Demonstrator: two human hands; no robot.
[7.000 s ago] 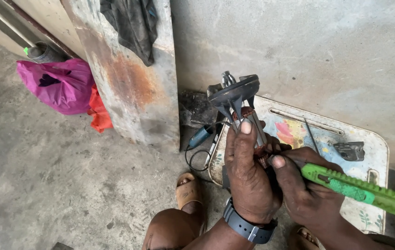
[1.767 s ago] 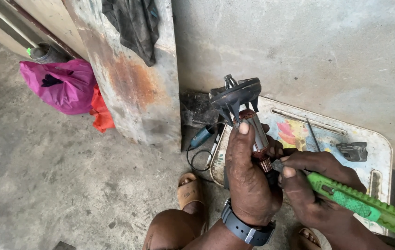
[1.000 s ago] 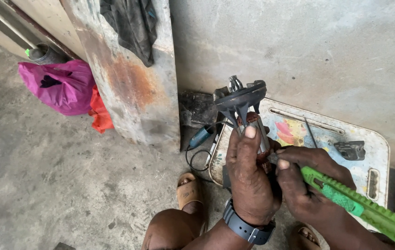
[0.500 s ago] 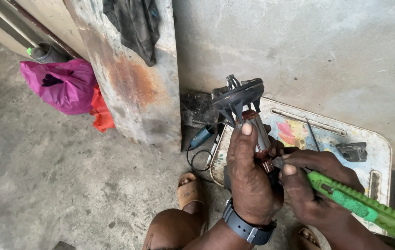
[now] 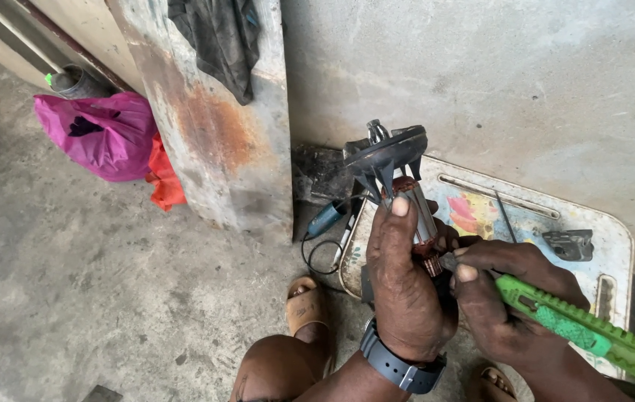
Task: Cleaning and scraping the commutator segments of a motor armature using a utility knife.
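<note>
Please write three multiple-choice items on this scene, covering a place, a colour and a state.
1. Where does the pink bag lie?
A. On the floor, left of the rusty panel
B. On the tray
C. In the left hand

2. What colour is the utility knife?
A. Red
B. Green
C. Black

3. How is the motor armature held?
A. Lying on the floor
B. Hung on the wall
C. Gripped by the left hand

Answers: 1 A, it sits on concrete beside the panel; 2 B, the handle in the right hand is green; 3 C, the fingers wrap it.

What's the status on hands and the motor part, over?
Left hand gripping motor armature, fan end up. Right hand holding green utility knife, tip at the armature's lower end. Nothing blocking; tray beneath.
</note>
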